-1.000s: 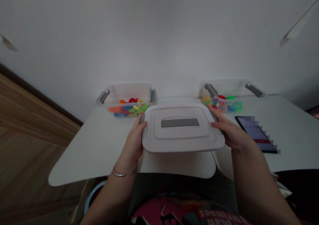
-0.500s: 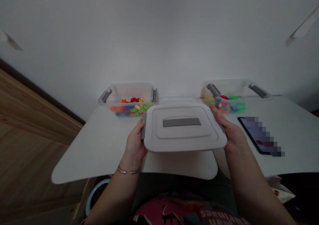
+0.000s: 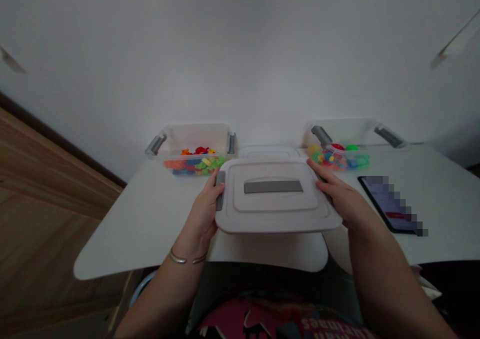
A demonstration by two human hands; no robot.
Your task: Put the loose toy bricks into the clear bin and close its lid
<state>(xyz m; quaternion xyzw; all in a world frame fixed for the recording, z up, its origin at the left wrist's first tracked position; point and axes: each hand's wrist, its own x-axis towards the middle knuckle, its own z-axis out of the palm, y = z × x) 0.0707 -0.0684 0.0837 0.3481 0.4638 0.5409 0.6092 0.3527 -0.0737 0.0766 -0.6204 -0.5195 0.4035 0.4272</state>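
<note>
A lidded white storage box [image 3: 275, 214] with a grey handle strip on top sits in front of me near the table's front edge. My left hand [image 3: 204, 211] grips its left side at the grey latch, a thin bracelet on the wrist. My right hand [image 3: 343, 199] holds the right side, fingers lying along the lid's edge over the right latch.
An open clear bin of colourful bricks [image 3: 193, 151] stands at the back left, another open bin of colourful toys [image 3: 343, 149] at the back right. A loose white lid [image 3: 268, 151] lies between them. A phone [image 3: 390, 204] rests right of the box on the white table [image 3: 142, 224].
Both hands stay on the box's sides. My right fingers have slid a little forward and up onto the lid's edge, and my left fingers have closed further round the left latch.
</note>
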